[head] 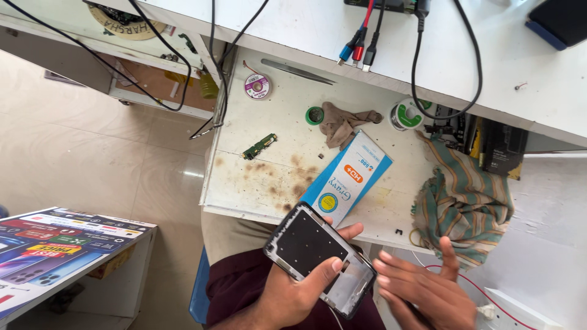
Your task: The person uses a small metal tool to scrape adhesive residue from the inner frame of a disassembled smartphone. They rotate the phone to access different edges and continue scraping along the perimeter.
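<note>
Opened phone frame [319, 259] — gripped at its edges by the left hand [293, 293] over the lap, off the desk [269, 177], right hand [425, 290] open beside it — could be dropped if jostled.

We saw a glossy-framed, matt black phone panel [319, 256], and beyond our fingers [336, 265] soft striped cloth [465, 201] and a stained table [269, 177].

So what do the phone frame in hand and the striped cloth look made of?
The phone frame in the left hand looks like matte black plastic with a glossier rim, possibly metal. The striped cloth looks like soft woven cotton: it lies crumpled in folds.
</note>
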